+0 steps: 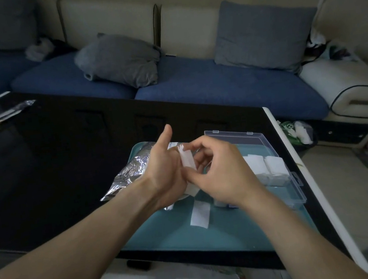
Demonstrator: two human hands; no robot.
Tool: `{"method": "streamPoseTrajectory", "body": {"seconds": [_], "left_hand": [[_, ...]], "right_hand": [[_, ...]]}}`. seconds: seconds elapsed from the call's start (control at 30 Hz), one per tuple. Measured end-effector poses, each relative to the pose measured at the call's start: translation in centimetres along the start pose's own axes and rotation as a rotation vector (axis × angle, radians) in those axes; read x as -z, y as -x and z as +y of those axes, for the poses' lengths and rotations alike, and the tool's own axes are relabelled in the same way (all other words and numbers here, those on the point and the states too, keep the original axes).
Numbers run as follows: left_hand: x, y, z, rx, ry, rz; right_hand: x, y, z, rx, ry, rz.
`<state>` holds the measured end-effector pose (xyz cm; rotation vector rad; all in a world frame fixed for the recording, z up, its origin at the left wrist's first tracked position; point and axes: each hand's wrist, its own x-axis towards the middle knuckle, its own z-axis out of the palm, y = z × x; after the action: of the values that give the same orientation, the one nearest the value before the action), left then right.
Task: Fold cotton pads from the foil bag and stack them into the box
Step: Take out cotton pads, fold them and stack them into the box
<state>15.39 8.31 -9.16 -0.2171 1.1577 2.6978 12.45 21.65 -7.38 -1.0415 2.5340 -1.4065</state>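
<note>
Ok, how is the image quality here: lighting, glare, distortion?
Head view: dim and underexposed; the black table is nearly featureless, with faint reflections; the foil bag glints; wide-angle bending curves the table's right edge; the cotton pad between both hands looks soft.

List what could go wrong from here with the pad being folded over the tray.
1. The pad is held in mid-air between the left hand and right hand; a slip could drop it or leave a crooked fold.
2. A loose pad lies on the tray under the forearms and might get brushed off.
3. The box sits near the table edge; a nudge may shift it.
</note>
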Motion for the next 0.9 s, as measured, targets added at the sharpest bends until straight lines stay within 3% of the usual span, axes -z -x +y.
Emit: {"method": "streamPoseTrajectory", "body": {"seconds": [0.1, 0.3, 0.43, 0.53, 0.73, 0.83, 0.9], "left_hand": [[-0.6, 0.2, 0.2, -0.074, 0.041, 0.014], [0.0, -0.1, 0.1, -0.079, -0.133, 0.097], [0.4, -0.8, 0.0, -0.136, -0.120, 0.198], [-0.1, -0.6, -0.1, -0.144, -0.109, 0.166], [-1.3, 0.2, -0.6, -0.074, -0.297, -0.032], [-1.3, 0.2, -1.2, -0.104, -0.297, 0.053], [-0.8, 0.1, -1.2, -0.118, -0.284, 0.115]], "right_hand": [[0.6, -0.1, 0.1, -0.026, -0.072, 0.043], [1.3, -0.3, 0.5, -0.134, -0.252, 0.095], [2.0, -0.6, 0.5, -0.238, -0.397, 0.283], [2.2, -0.6, 0.7, -0.260, -0.294, 0.376], [1.0, 0.0, -0.2, -0.218, -0.066, 0.077], [0.8, 0.0, -0.2, -0.236, -0.109, -0.082], [1.2, -0.2, 0.2, -0.197, -0.061, -0.092]]}}
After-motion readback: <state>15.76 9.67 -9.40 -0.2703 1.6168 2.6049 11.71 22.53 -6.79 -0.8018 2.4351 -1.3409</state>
